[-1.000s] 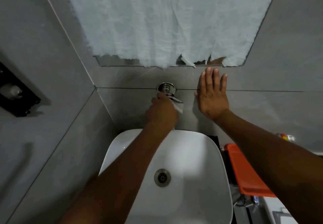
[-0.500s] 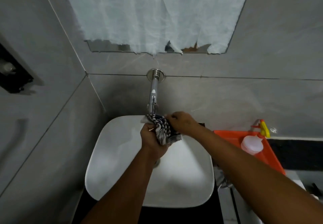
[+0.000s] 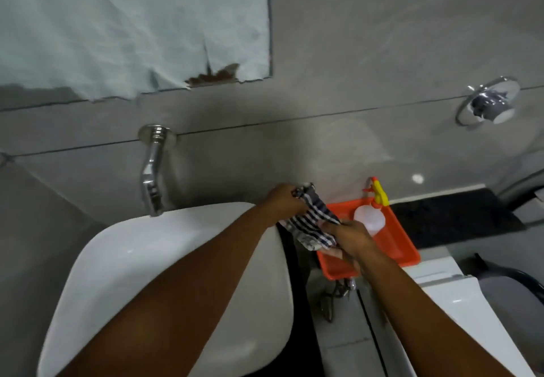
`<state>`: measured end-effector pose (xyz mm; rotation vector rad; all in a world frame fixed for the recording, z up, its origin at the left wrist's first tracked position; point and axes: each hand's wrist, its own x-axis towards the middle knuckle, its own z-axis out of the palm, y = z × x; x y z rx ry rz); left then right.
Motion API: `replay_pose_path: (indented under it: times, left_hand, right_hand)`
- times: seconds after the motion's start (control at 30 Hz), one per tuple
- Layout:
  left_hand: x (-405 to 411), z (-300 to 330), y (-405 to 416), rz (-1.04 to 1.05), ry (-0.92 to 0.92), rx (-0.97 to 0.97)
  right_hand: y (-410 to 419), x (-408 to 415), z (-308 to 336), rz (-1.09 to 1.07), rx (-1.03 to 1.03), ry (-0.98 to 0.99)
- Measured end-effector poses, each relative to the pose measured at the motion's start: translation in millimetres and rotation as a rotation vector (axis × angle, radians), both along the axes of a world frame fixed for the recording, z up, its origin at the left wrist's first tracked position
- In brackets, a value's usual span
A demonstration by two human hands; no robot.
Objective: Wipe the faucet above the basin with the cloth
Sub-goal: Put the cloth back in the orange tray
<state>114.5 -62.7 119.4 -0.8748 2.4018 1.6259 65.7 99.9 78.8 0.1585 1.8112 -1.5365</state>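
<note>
A chrome faucet (image 3: 152, 170) juts from the grey wall above the white basin (image 3: 117, 247), left of centre. A dark-and-white checked cloth (image 3: 313, 220) is stretched between both hands, to the right of the basin and over an orange tray. My left hand (image 3: 284, 200) grips the cloth's upper end near the basin's right rim. My right hand (image 3: 351, 236) grips its lower end above the tray. Both hands are well to the right of the faucet and touch nothing on it.
An orange tray (image 3: 397, 238) holds a white spray bottle (image 3: 370, 219) with a yellow-and-red trigger. A chrome wall valve (image 3: 487, 101) sits at upper right. A cloth-covered mirror (image 3: 132, 23) hangs above the faucet. A white appliance top (image 3: 459, 303) lies at lower right.
Both hands carried the cloth rightward, away from the faucet's spout and over the orange tray. The view swung right, bringing the wall valve into sight.
</note>
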Motion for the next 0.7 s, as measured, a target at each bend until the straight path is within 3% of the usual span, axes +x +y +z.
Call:
replay_pose_path:
  times: [0.17, 0.37, 0.5, 0.7]
  left_hand:
    - [-98, -81, 28, -0.379, -0.276, -0.314]
    - [-158, -178, 45, -0.528, -0.340, -0.497]
    - [-156, -206, 54, -0.486, -0.390, -0.554]
    - [-134, -159, 40, -0.517, -0.257, -0.609]
  right_hand:
    - [34, -35, -84, -0.144, 0.009, -0.251]
    - [30, -79, -155, -0.029, 0.249, -0.157]
    - [39, -84, -163, 0.169, 0.324, -0.034]
    - [22, -90, -112, 0.532, 0.565, 0.485]
